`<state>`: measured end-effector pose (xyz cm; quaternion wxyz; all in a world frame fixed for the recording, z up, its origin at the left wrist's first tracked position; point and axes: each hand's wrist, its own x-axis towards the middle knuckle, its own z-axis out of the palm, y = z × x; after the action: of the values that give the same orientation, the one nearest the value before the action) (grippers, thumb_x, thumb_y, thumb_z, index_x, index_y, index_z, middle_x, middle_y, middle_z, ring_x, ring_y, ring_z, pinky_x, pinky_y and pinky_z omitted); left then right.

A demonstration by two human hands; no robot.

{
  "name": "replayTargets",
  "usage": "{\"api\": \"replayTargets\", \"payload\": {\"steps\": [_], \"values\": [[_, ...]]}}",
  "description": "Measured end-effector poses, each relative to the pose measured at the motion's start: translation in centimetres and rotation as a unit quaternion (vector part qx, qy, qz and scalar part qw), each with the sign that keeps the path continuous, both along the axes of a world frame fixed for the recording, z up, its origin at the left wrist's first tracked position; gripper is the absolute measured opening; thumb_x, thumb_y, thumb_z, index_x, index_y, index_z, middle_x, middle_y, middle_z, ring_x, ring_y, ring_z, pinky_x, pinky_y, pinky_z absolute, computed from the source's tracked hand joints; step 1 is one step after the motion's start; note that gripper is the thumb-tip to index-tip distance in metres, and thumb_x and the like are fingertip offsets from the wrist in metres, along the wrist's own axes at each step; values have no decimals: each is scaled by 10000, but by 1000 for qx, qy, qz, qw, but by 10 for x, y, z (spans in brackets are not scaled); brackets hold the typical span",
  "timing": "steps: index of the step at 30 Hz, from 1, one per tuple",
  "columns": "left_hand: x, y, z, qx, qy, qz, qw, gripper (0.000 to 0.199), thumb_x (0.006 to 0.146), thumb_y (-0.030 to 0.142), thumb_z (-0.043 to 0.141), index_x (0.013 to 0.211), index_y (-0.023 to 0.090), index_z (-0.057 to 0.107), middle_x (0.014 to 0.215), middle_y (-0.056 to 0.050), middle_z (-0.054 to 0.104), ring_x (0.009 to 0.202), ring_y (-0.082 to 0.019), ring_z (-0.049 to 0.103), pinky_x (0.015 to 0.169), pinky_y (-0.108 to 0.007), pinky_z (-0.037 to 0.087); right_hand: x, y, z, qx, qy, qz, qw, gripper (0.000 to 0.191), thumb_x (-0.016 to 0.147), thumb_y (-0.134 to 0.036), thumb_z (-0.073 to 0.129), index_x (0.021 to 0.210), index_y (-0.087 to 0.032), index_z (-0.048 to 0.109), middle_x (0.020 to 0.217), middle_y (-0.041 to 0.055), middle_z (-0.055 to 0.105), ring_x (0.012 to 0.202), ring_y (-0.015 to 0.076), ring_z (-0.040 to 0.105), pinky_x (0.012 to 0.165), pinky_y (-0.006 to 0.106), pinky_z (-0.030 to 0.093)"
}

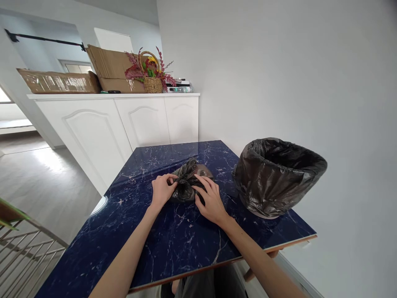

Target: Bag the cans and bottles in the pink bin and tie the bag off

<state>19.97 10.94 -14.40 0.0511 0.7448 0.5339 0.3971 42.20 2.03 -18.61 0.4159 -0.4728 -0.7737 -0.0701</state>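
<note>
A small black plastic bag (182, 192), gathered at its top, lies on the blue marbled table (173, 248). Something inside shows faintly through its thin right side. My left hand (163, 188) is at the bag's left, thumb and fingers pinching the gathered plastic. From the right, my right hand (211, 200) touches the bag with its fingers spread and slightly bent. Whether any plastic lies between those fingertips is hard to see. To the right stands a bin (266, 186) lined with a black bag, its mouth open.
Behind the table is a white cabinet (102, 124) carrying cardboard boxes (62, 82) and a wicker basket of flowers (153, 85). A metal rack (27, 252) stands at the lower left. The wall rises close behind the bin.
</note>
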Motion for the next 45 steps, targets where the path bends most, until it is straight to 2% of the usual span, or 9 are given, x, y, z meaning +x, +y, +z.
{"api": "replayTargets", "payload": {"steps": [9,14,22,27,31,35,38,41,45], "values": [[20,-31,11,55,-66,-44,995,179,897,178,648,1065,237,651,750,30,581,787,-221,613,901,-370,450,3,-3,-1,15,-19,-3,1000,411,1037,-300,518,1427,-282,646,1719,64,428,1568,394,333,1199,632,361],[23,-36,10,54,-125,-42,990,215,900,200,648,1109,250,654,772,22,602,806,-222,620,947,-374,466,2,-4,1,8,-5,-5,1000,476,1028,-250,499,1493,-270,597,1634,66,542,1520,394,375,1192,619,340],[2,-1,-8,18,-327,73,942,219,1006,351,583,1165,213,642,854,-19,685,802,-204,672,781,-317,533,7,4,-7,3,72,-87,994,492,1047,-177,380,1495,-261,564,1544,102,608,1361,369,468,1115,595,363],[-23,22,-20,18,-385,169,907,277,1052,414,620,1149,158,659,1020,-54,690,841,-184,671,772,-354,582,19,14,-15,0,191,-185,964,484,1023,-186,345,1462,-221,546,1535,150,567,1337,364,465,1110,591,382],[-29,14,-16,87,-348,202,911,344,955,230,671,1282,162,591,1199,-113,609,1067,-251,634,1007,-463,516,22,18,-20,6,220,-238,946,493,978,-208,417,1464,-179,492,1497,215,532,1376,401,460,1111,642,386],[-15,-9,-2,170,-262,159,936,517,844,111,685,1338,181,552,1452,-187,487,1381,-323,487,1209,-516,319,19,13,-16,70,161,-198,964,518,979,-210,510,1487,-189,411,1557,242,429,1469,391,419,1139,621,392],[0,-23,1,226,-125,81,963,346,919,164,667,1257,200,604,1388,-178,588,1379,-342,507,1173,-530,323,15,7,-11,117,114,-153,975,525,971,-170,541,1477,-234,416,1565,213,443,1478,363,430,1146,597,391],[9,-31,-1,262,40,8,964,218,1003,229,642,1221,222,646,1288,-163,699,1305,-350,565,1112,-543,325,14,4,-7,106,73,-124,984,575,945,-120,545,1491,-273,447,1513,164,548,1437,355,464,1144,590,366],[11,-34,-3,244,95,-41,964,71,1040,283,645,1069,244,697,914,-64,785,1164,-310,660,1115,-540,302,19,5,-9,65,60,-102,991,629,877,-51,535,1469,-262,510,1198,97,729,1203,324,590,1090,563,351]]}}
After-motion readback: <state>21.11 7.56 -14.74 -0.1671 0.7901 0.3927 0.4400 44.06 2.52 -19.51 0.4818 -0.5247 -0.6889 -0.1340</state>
